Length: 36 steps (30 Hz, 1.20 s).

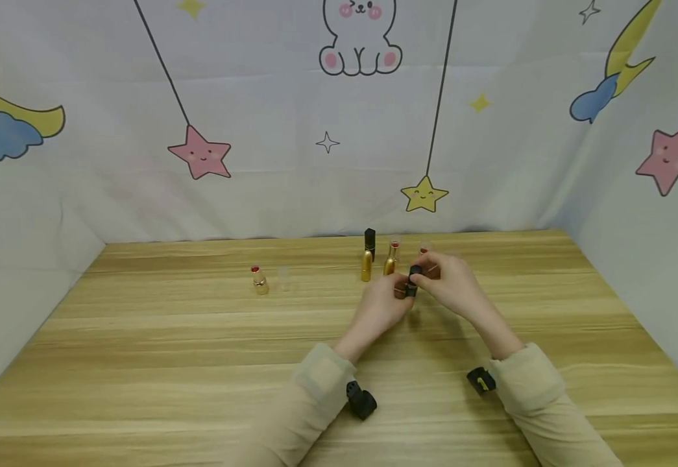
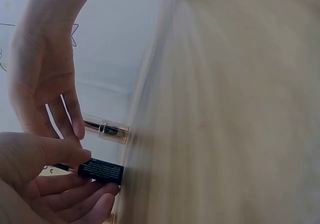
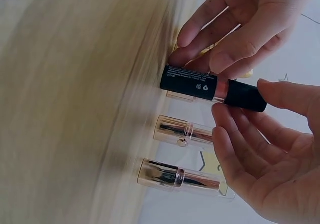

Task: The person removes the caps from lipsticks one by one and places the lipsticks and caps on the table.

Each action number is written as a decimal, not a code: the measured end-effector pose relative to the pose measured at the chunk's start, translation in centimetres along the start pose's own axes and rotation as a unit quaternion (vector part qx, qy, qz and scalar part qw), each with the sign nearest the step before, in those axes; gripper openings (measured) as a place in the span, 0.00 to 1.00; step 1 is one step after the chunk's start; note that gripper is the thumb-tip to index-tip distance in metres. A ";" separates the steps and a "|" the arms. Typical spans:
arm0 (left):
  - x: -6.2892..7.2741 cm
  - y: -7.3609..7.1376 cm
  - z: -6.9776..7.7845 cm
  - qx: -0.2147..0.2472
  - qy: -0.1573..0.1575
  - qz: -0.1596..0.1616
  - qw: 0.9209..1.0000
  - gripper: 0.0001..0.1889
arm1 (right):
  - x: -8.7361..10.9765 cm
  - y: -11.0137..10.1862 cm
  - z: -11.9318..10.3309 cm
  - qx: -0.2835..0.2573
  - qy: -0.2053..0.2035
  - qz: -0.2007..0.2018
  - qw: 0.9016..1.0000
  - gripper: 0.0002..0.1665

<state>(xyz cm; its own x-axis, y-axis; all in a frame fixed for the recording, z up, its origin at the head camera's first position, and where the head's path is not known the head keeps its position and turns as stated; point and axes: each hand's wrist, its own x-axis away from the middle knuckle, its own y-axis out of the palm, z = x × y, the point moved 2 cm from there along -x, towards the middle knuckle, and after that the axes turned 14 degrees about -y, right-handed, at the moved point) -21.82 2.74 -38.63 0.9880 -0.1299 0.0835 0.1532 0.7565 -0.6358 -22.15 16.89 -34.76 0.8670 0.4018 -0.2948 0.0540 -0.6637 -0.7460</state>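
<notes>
Both hands meet on a black lipstick [image 3: 190, 83] with small white print on its base. My left hand [image 1: 381, 305] grips the base between thumb and fingers. The black cap [image 3: 246, 96] is pinched by my right hand [image 1: 452, 285]. A reddish band shows between base and cap. In the left wrist view the base [image 2: 100, 170] lies close to the tabletop. Just behind the hands, lipsticks with gold bases and clear caps stand upright; one lipstick [image 3: 172, 130] and a second lipstick [image 3: 160, 174] appear in the right wrist view.
A gold tube [image 1: 366, 266] and a black tube [image 1: 370, 240] stand left of the clear-capped lipstick [image 1: 394, 250]. Farther left are an uncapped red lipstick [image 1: 259, 281] and a clear cap [image 1: 283, 278]. A printed white curtain [image 1: 268, 194] backs the wooden table [image 1: 198, 363].
</notes>
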 end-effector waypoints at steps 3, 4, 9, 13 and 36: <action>0.0 0.2 0.2 0.007 -0.007 0.006 1.000 0.16 | 0.1 -0.2 0.0 0.002 0.009 -0.005 1.000 0.14; -0.1 0.3 0.2 0.008 -0.009 0.009 1.000 0.16 | 0.1 -0.2 0.0 0.005 0.011 -0.006 1.000 0.14; -0.1 0.5 0.5 0.010 -0.007 0.032 0.999 0.12 | 0.1 -0.4 -0.1 0.005 0.016 -0.014 1.000 0.13; -0.1 0.6 0.5 0.007 -0.009 0.045 0.999 0.09 | 0.1 -0.4 -0.1 -0.002 0.021 -0.021 1.000 0.14; -0.2 0.8 0.3 0.013 0.012 0.037 0.999 0.07 | 0.1 -0.4 -0.1 0.015 0.013 -0.036 0.999 0.16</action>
<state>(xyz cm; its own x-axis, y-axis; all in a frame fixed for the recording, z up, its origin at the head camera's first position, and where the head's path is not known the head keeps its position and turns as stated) -21.84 3.62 -38.92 0.9959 -0.0879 0.0192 0.0808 0.7803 -0.6202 -21.98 17.13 -34.44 0.8741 0.4313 -0.2234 0.1025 -0.6134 -0.7831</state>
